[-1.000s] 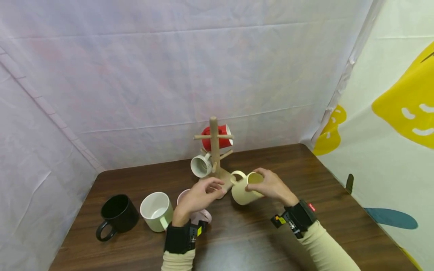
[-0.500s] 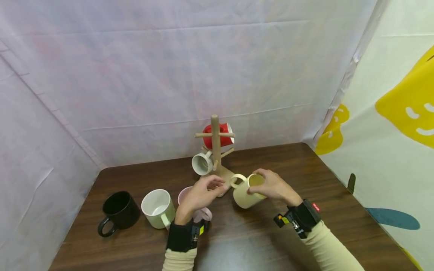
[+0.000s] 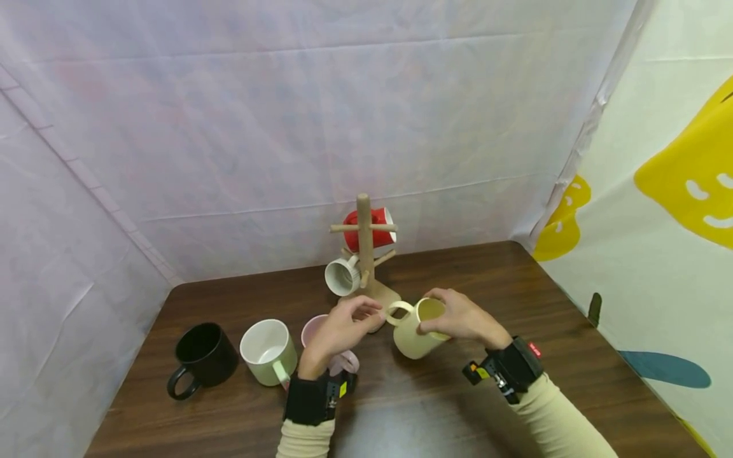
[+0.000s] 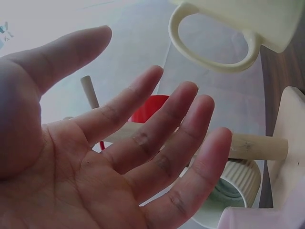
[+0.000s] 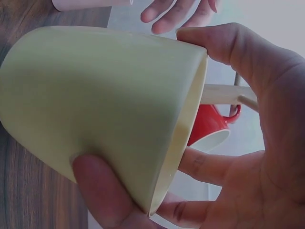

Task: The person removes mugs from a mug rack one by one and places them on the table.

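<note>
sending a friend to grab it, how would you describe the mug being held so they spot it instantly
Start at the wooden mug tree at the back of the brown table. Just right of its base, the right hand grips a tilted mug. It is the only pale yellow one.

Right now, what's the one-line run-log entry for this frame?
right hand: grips cream mug by rim, tilted | left hand: open, beside mug handle | mug tree: holds red mug, white ribbed mug
</note>
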Demonstrator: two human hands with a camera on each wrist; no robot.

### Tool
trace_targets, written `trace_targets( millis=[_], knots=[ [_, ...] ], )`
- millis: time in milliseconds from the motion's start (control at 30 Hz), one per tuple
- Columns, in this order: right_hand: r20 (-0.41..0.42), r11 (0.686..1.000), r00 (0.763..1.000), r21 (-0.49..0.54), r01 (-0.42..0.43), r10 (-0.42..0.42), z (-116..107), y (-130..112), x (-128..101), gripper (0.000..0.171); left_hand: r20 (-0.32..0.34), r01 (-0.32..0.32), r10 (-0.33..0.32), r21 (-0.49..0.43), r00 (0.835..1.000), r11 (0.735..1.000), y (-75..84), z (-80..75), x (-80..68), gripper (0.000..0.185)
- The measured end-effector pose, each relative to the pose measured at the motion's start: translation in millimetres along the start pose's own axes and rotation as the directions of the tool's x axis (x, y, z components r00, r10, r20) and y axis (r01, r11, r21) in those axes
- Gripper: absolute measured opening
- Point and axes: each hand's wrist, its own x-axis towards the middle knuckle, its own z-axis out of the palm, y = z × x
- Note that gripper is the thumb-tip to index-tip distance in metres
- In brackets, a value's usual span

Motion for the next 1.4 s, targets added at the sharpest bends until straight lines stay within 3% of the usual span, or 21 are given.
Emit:
trace_targets(
  millis=[267,500,967,1400],
  knots=[
    [0.016,0.999,1.0,-0.034,0.027,-0.026,-1,-3,-2,0.066,-0.039,-0.023,0.023,0.008,0.999,1.0,1.0,3.6,1.7,0.024],
    [0.038,0.996,0.997,-0.067,0.065,-0.062,-1,-7,-5,0.064,-0.053,0.0,0.001,0.012,0.999,1.0,2.0,7.8,2.1,0.025],
    [0.095,0.994,0.994,-0.091,0.058,-0.049,0,-11,-6,0.058,-0.02,0.04,-0.039,0.009,0.999,0.999,0.6,11.7,4.7,0.029],
    [0.161,0.981,0.978,-0.126,0.15,-0.129,0,-12,-8,0.052,0.041,0.058,-0.059,0.03,0.997,0.998,-4.6,20.2,4.5,0.027]
  ],
)
